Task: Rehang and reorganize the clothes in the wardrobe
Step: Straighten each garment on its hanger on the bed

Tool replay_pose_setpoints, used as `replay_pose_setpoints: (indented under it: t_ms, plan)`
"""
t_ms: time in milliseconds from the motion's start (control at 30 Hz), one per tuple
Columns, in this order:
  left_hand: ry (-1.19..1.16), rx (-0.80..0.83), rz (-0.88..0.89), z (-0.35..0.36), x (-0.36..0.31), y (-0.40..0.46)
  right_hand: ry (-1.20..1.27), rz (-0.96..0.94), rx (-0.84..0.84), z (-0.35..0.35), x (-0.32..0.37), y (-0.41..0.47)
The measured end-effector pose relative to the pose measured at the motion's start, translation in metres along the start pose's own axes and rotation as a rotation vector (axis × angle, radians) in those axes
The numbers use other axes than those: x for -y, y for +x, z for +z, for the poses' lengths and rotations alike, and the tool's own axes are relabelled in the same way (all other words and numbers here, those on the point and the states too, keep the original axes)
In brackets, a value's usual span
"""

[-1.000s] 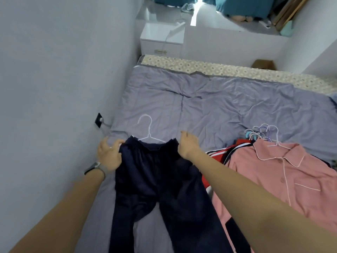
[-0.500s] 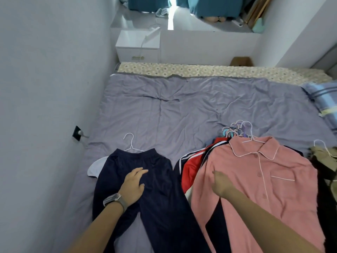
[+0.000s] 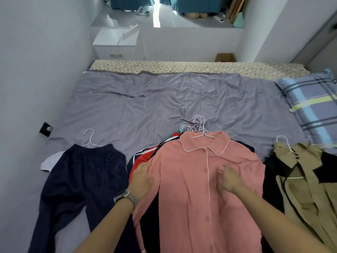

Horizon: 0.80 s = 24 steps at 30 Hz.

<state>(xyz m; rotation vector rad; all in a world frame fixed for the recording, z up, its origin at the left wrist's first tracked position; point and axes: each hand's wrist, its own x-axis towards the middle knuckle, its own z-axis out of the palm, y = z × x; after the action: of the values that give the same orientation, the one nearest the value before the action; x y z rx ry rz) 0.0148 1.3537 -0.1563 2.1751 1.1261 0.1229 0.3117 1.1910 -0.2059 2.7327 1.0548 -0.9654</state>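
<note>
Both my hands rest on the pink pyjama shirt (image 3: 197, 179), which lies topmost on a pile of hangered clothes on the bed (image 3: 164, 106). My left hand (image 3: 143, 180) sits at the shirt's left edge, fingers (image 3: 144, 168) loosely together and laid flat on the cloth; whether they curl under the edge I cannot tell. My right hand (image 3: 228, 180) lies on the chest just right of the button line, fingers (image 3: 221, 181) bent down into the fabric, bunching it slightly rather than clearly pinching it.

The shirt's long axis runs straight away from me: hem near my elbows, collar and white hanger hook (image 3: 201, 133) beyond my fingertips. So the hook lies ahead of both hands, roughly between them and a little nearer the right one; I judge the right hand better placed to reach forward for it.

To my left, apart from the pile, lie the navy trousers (image 3: 82, 179) on their own hanger. To my right is a khaki coat (image 3: 300, 179). Farther off, a plaid pillow (image 3: 310, 103).
</note>
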Motion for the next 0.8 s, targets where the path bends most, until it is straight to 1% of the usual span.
replay_pose_setpoints:
  t_ms: [33,100,233,333,467,600,700,800]
  plan:
    - [-0.001,0.005,0.006,0.012,-0.013,0.004,0.005,-0.013,-0.009,-0.007,-0.013,0.008]
    - [-0.023,0.002,-0.04,0.029,-0.034,0.011,0.018,-0.048,-0.017,-0.023,-0.032,0.025]
    - [-0.057,0.005,-0.133,0.04,-0.061,0.02,0.006,-0.058,-0.019,-0.047,-0.052,0.056]
    - [-0.075,-0.064,-0.18,0.038,-0.065,0.032,-0.002,-0.051,0.009,-0.054,-0.058,0.085]
    - [-0.071,-0.07,-0.251,0.042,-0.06,0.048,0.027,-0.047,-0.02,-0.054,-0.063,0.122]
    - [-0.064,-0.076,-0.24,0.063,-0.068,0.07,0.054,-0.104,-0.01,-0.052,-0.062,0.149]
    - [-0.069,-0.059,-0.226,0.079,-0.077,0.087,-0.044,-0.12,-0.004,-0.05,-0.06,0.161]
    - [-0.059,-0.071,-0.204,0.088,-0.084,0.101,-0.129,-0.094,-0.012,-0.051,-0.06,0.169]
